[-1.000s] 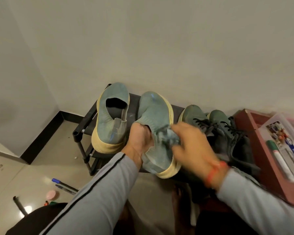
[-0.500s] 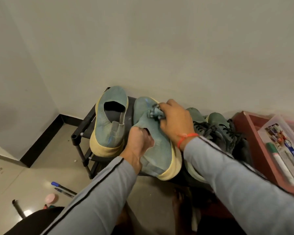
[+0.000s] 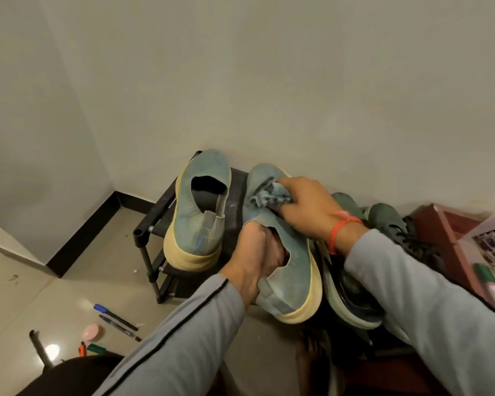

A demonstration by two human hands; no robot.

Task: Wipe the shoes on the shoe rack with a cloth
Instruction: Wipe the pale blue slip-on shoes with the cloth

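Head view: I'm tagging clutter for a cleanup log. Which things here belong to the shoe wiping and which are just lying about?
Part of the job:
cloth, held in the right hand
blue shoe, held by the left hand
second blue shoe
dark laced shoes
shoe rack

Lying about:
pens on the floor
pink round thing
red box

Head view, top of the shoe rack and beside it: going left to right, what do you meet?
Rack post → free blue slip-on shoe → blue shoe gripped by the left hand → cloth in the right hand → dark laced shoes → red box.
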